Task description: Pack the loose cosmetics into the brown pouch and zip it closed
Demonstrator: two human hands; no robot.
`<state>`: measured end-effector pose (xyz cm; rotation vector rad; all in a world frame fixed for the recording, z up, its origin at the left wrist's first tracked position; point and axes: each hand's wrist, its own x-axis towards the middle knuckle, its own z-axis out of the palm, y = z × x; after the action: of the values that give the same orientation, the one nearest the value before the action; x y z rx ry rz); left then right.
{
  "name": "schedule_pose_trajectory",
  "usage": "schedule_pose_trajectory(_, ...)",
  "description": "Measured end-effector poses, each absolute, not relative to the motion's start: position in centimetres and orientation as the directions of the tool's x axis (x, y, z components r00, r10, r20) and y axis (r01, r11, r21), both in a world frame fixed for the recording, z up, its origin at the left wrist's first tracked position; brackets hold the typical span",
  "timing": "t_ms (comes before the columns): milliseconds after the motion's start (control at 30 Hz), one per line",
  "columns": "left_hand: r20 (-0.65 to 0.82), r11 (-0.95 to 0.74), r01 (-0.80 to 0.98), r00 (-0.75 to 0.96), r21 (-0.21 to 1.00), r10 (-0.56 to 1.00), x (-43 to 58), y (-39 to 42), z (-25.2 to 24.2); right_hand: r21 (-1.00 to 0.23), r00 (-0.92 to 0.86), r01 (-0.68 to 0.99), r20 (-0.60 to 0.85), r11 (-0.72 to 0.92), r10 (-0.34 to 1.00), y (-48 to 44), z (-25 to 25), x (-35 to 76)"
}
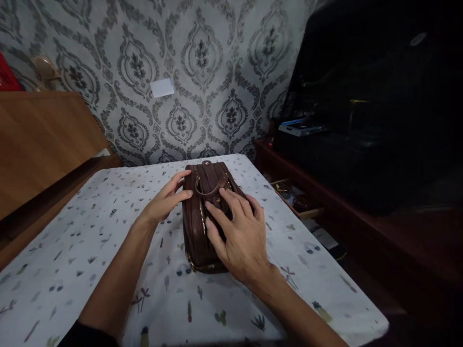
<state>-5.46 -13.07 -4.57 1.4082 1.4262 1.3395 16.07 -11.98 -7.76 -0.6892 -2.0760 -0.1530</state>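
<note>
A dark brown leather bag [195, 226] with brass zippers, a snap tab and a thin strap stands on the patterned white cloth [108, 241]. My left hand [166, 196] rests at the bag's upper left side, thumb and fingers apart, the fingertips touching the leather. Over the right part of the top lies my right hand [240, 229], its fingers spread across the zipper area and touching the bag. It hides part of the bag's top and right side. Neither hand is closed around anything.
Behind the table is a patterned wall with a white plate [162, 87]. A wooden cabinet [47, 144] stands at the left. To the right, an open drawer [313, 213] holds small items below a dark red surface, with a large black object [369, 106] above.
</note>
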Motion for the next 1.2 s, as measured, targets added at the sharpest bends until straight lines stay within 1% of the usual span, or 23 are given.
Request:
schedule_pose_trajectory(167,0.219,-0.175,0.240,-0.170,0.955,0.961,-5.3,-13.2,-5.3,-0.143,-0.404,0.526,0.825,0.838,0.395,-11.8,-7.8,15.8)
schedule_pose_trajectory(300,0.248,-0.189,0.292,-0.180,0.937,0.952,-5.0,-13.4,-5.4,-0.140,-0.409,0.518,0.826,0.844,0.388,-11.6,-8.1,15.9)
schedule_pose_trajectory(367,0.274,-0.201,0.351,-0.171,0.914,0.946,-4.9,-13.5,-4.9,-0.141,-0.414,0.519,0.821,0.843,0.393,-11.6,-8.2,16.0)
schedule_pose_trajectory(433,0.322,-0.220,0.461,-0.155,0.860,0.934,-4.8,-13.5,-4.0,-0.139,-0.426,0.524,0.812,0.841,0.399,-11.7,-8.1,16.0)
schedule_pose_trajectory(533,0.428,-0.252,0.668,-0.110,0.700,0.897,-4.6,-13.1,-2.6,-0.111,-0.462,0.547,0.787,0.830,0.410,-11.8,-7.5,16.0)
schedule_pose_trajectory(600,0.479,-0.275,0.738,-0.074,0.616,0.875,-4.5,-12.7,-2.1,-0.084,-0.498,0.571,0.756,0.817,0.426,-11.7,-6.7,15.9)
schedule_pose_trajectory(633,0.495,-0.278,0.747,-0.078,0.603,0.865,-4.5,-12.5,-2.0,-0.072,-0.515,0.583,0.738,0.810,0.436,-11.5,-6.3,15.8)
schedule_pose_trajectory(667,0.505,-0.269,0.746,-0.103,0.609,0.857,-4.4,-12.3,-2.2,-0.061,-0.528,0.594,0.723,0.802,0.446,-11.3,-5.9,15.6)
schedule_pose_trajectory(733,0.503,-0.213,0.723,-0.210,0.657,0.838,-4.5,-11.8,-2.8,-0.044,-0.543,0.610,0.703,0.791,0.458,-10.9,-5.2,15.3)
schedule_pose_trajectory(800,0.454,-0.157,0.656,-0.310,0.738,0.836,-4.6,-11.4,-3.6,-0.036,-0.550,0.618,0.694,0.786,0.464,-10.5,-4.7,15.1)
schedule_pose_trajectory(833,0.406,-0.144,0.596,-0.331,0.790,0.852,-4.6,-11.2,-4.0,-0.035,-0.554,0.616,0.691,0.787,0.465,-10.3,-4.6,15.0)
schedule_pose_trajectory(900,0.315,-0.141,0.468,-0.316,0.872,0.895,-4.8,-10.9,-4.5,-0.039,-0.567,0.605,0.679,0.795,0.465,-10.1,-4.6,14.9)
schedule_pose_trajectory(967,0.276,-0.153,0.394,-0.278,0.907,0.920,-5.1,-10.7,-4.5,-0.042,-0.575,0.596,0.674,0.802,0.463,-10.1,-4.7,14.9)
schedule_pose_trajectory(1067,0.269,-0.160,0.387,-0.246,0.908,0.931,-5.5,-10.7,-4.1,-0.036,-0.586,0.597,0.662,0.801,0.467,-10.2,-4.7,14.9)
schedule_pose_trajectory(1200,0.225,-0.129,0.365,-0.235,0.922,0.946,-6.1,-10.7,-3.7,-0.052,-0.599,0.606,0.628,0.794,0.497,-10.4,-4.5,15.0)
